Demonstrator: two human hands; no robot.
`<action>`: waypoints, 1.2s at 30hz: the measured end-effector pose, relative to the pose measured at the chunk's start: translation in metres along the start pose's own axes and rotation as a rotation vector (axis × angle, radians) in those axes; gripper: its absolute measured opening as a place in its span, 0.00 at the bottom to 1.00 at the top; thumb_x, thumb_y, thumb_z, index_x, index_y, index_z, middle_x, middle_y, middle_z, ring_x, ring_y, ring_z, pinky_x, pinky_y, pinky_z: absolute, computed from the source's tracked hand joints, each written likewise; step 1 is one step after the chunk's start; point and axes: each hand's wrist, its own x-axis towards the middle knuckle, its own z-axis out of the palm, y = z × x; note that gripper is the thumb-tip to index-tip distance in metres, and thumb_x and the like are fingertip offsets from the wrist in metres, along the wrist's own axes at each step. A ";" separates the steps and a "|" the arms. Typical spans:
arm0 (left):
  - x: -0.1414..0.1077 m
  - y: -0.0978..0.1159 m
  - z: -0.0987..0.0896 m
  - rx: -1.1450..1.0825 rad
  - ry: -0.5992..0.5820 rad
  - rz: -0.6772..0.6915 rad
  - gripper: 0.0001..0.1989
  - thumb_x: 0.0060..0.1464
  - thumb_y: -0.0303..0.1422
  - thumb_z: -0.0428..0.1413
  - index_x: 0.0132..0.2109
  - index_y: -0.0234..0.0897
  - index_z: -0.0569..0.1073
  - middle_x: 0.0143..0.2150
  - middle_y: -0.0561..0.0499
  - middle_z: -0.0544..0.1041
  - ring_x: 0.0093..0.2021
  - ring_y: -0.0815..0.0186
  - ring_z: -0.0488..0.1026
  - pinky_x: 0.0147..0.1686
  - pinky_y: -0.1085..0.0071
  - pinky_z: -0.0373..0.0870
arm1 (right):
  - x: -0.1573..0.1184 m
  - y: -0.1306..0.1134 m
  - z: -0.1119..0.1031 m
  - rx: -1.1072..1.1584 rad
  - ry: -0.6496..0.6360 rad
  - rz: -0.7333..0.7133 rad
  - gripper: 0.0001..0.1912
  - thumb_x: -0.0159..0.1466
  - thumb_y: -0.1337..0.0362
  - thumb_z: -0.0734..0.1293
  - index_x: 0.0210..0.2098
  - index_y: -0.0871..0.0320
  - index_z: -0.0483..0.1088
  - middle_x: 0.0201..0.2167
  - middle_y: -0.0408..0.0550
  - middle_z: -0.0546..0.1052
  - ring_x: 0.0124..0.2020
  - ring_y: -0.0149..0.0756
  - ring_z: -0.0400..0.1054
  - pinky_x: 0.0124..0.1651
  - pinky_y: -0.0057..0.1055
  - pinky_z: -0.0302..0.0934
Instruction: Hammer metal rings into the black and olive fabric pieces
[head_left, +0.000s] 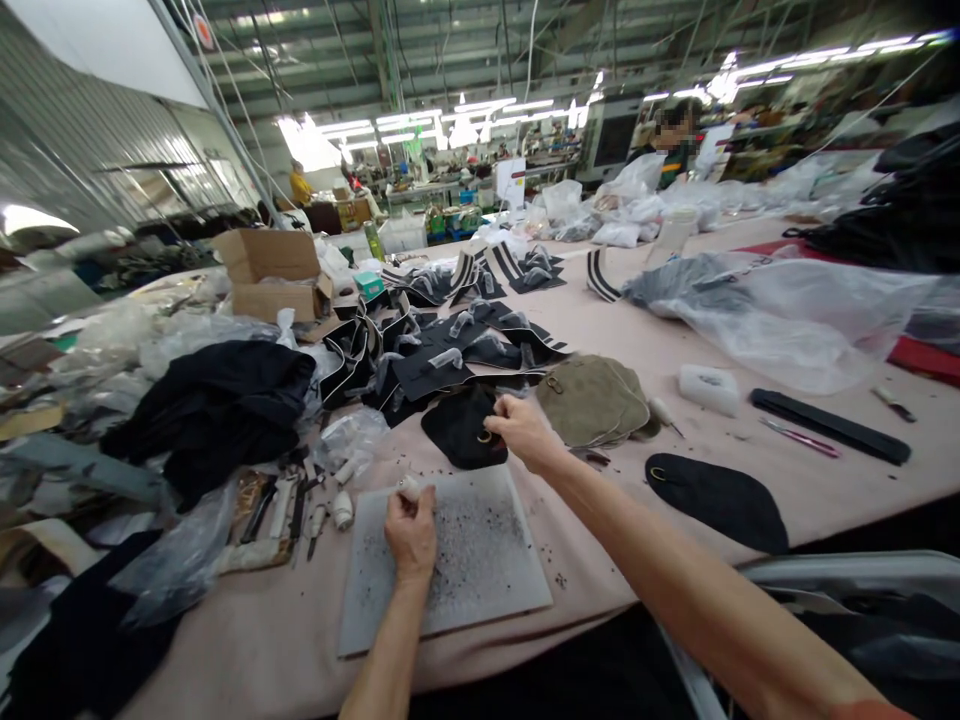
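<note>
My left hand (412, 532) is closed around a small white wrapped object (408, 487), perhaps a tape-wound tool handle, above a pale board (480, 590) strewn with dark specks. Further off, my right hand (523, 432) pinches the edge of a black fabric piece (454, 430) beside its brass-coloured ring. That piece lies just past the board's far edge. Next to it is a stack of olive fabric pieces (592, 400), the top one with a ring. Another black piece with a ring (716, 500) lies to the right.
Left of the board lie several hand tools (289, 510) and dark cloth (217, 410). Black strips with white edging (442, 350) are heaped behind. A white roll (709, 389), a long black bar (831, 426) and pink tweezers (801, 438) lie at right. A cardboard box (270, 275) stands at back left.
</note>
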 end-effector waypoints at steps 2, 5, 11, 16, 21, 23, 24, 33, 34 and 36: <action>0.000 0.002 0.001 0.021 -0.009 0.009 0.20 0.48 0.51 0.61 0.31 0.39 0.68 0.24 0.51 0.75 0.28 0.59 0.76 0.32 0.66 0.72 | 0.026 -0.022 0.006 0.152 0.023 0.004 0.12 0.52 0.64 0.66 0.26 0.54 0.55 0.23 0.36 0.62 0.26 0.29 0.62 0.26 0.26 0.63; -0.001 0.009 0.002 0.037 -0.004 0.028 0.20 0.49 0.51 0.60 0.30 0.39 0.68 0.24 0.52 0.74 0.27 0.60 0.75 0.31 0.68 0.70 | 0.048 -0.030 0.015 0.130 0.123 0.053 0.10 0.56 0.62 0.65 0.29 0.55 0.57 0.27 0.37 0.68 0.28 0.28 0.68 0.30 0.25 0.69; -0.003 0.016 0.004 0.086 0.012 0.016 0.21 0.46 0.53 0.60 0.29 0.39 0.68 0.24 0.50 0.76 0.26 0.60 0.74 0.29 0.68 0.68 | 0.038 0.040 0.036 -0.239 0.153 0.307 0.03 0.57 0.67 0.64 0.27 0.58 0.65 0.27 0.51 0.76 0.33 0.40 0.75 0.35 0.32 0.70; -0.001 0.018 0.004 0.133 -0.010 -0.012 0.22 0.45 0.55 0.59 0.30 0.39 0.69 0.25 0.48 0.77 0.28 0.57 0.76 0.31 0.65 0.69 | 0.031 0.062 0.046 -0.482 0.099 0.357 0.10 0.58 0.64 0.65 0.34 0.64 0.75 0.43 0.70 0.79 0.52 0.57 0.73 0.52 0.43 0.65; 0.005 0.023 0.000 0.298 0.014 -0.016 0.22 0.43 0.55 0.59 0.30 0.40 0.72 0.27 0.49 0.78 0.33 0.52 0.77 0.35 0.62 0.69 | 0.026 0.046 0.024 -0.581 0.127 0.327 0.18 0.60 0.55 0.68 0.45 0.59 0.74 0.44 0.58 0.80 0.48 0.47 0.75 0.48 0.36 0.65; 0.012 0.022 0.002 0.387 0.065 -0.011 0.21 0.42 0.55 0.60 0.29 0.42 0.71 0.26 0.49 0.76 0.33 0.51 0.75 0.33 0.62 0.67 | 0.024 0.048 -0.006 -0.737 0.131 0.229 0.16 0.64 0.54 0.65 0.46 0.56 0.73 0.46 0.54 0.80 0.47 0.43 0.75 0.46 0.34 0.64; 0.016 0.022 0.004 0.414 0.070 -0.007 0.21 0.41 0.56 0.60 0.28 0.42 0.70 0.26 0.49 0.76 0.32 0.51 0.75 0.32 0.62 0.67 | 0.020 0.051 -0.026 -0.846 0.144 0.196 0.15 0.66 0.55 0.62 0.47 0.55 0.72 0.47 0.53 0.79 0.47 0.41 0.74 0.46 0.33 0.64; 0.017 0.021 0.006 0.472 0.068 0.015 0.23 0.43 0.57 0.60 0.28 0.42 0.70 0.26 0.50 0.73 0.31 0.52 0.72 0.38 0.56 0.70 | -0.030 0.097 -0.221 -1.274 -0.023 0.234 0.22 0.61 0.74 0.61 0.53 0.57 0.72 0.54 0.57 0.72 0.54 0.44 0.68 0.51 0.34 0.59; 0.017 0.021 0.006 0.472 0.067 0.011 0.22 0.43 0.57 0.59 0.28 0.42 0.70 0.26 0.50 0.74 0.31 0.52 0.73 0.39 0.55 0.71 | -0.031 0.100 -0.229 -1.296 -0.075 0.211 0.22 0.61 0.74 0.61 0.53 0.57 0.73 0.54 0.57 0.72 0.54 0.45 0.67 0.53 0.36 0.59; 0.017 0.021 0.007 0.463 0.064 0.023 0.22 0.44 0.56 0.59 0.28 0.42 0.70 0.27 0.50 0.74 0.32 0.51 0.74 0.41 0.53 0.72 | -0.031 0.101 -0.236 -1.342 -0.158 0.173 0.21 0.60 0.74 0.62 0.51 0.58 0.74 0.53 0.59 0.73 0.53 0.46 0.67 0.54 0.38 0.57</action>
